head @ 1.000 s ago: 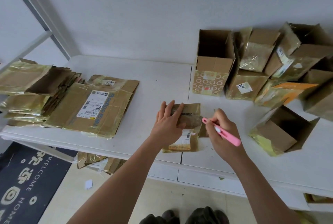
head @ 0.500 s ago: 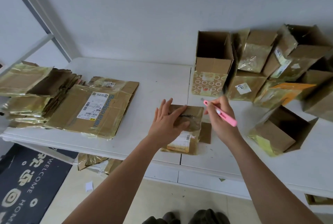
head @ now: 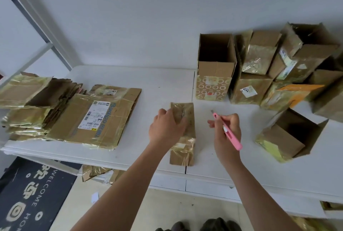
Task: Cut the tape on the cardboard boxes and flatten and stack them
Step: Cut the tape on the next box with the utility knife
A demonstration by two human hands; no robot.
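A small taped cardboard box [head: 182, 149] stands on the white table [head: 161, 86] near its front edge. My left hand [head: 167, 127] grips its upper part, fingers curled over the top flaps. To the right of the box, my right hand [head: 227, 130] holds a pink utility knife [head: 227, 131] off the cardboard, blade pointing up and left. A stack of flattened boxes [head: 74, 115] lies at the table's left end.
Several unflattened boxes [head: 269, 74] crowd the back right, one open-topped box [head: 215, 67] among them. Another open box [head: 289, 136] lies on its side at the right. Cardboard scraps [head: 96, 173] sit under the table above a dark welcome mat [head: 31, 197].
My right hand drew the knife back from the box and off to the right. The box's side flap no longer lies out flat, and my left hand shifted from pressing to gripping the top.
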